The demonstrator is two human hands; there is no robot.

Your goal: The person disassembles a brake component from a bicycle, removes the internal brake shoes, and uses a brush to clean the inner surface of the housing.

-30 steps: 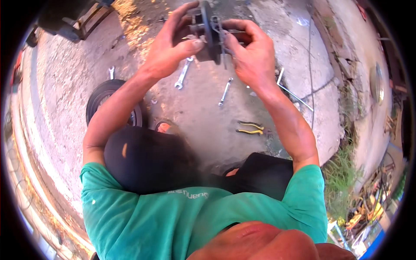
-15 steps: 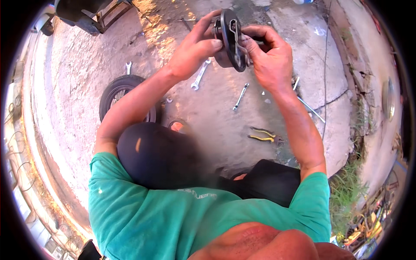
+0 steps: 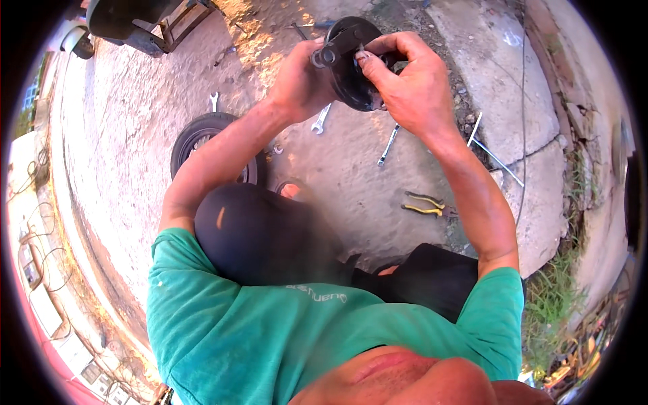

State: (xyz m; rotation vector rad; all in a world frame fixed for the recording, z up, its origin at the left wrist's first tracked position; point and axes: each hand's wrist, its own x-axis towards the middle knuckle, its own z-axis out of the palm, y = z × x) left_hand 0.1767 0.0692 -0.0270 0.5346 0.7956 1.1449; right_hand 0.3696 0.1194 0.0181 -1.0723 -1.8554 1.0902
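Both hands hold up a black, round metal part (image 3: pixel 345 70) that looks like a drum brake plate, over the ground ahead of me. My left hand (image 3: pixel 297 81) grips its left edge, with the fingers partly hidden behind it. An arm with a round end lies across the top of the plate. My right hand (image 3: pixel 413 81) is closed at its right side, thumb and index finger pinched near the middle of the face. Whether a small piece sits in that pinch, I cannot make out.
Below the hands lie an open-ended spanner (image 3: pixel 321 121), a slim silver wrench (image 3: pixel 387 146) and yellow-handled pliers (image 3: pixel 424 204). A T-handle wrench (image 3: pixel 498 163) lies to the right. A small wheel (image 3: pixel 179 145) and another spanner (image 3: pixel 214 101) are left of my arm. Cracked concrete slabs (image 3: pixel 533 101) edge the right.
The plate has turned from nearly edge-on to show more of its face, with the arm across its top now visible. My right thumb and index finger have shifted toward its middle.
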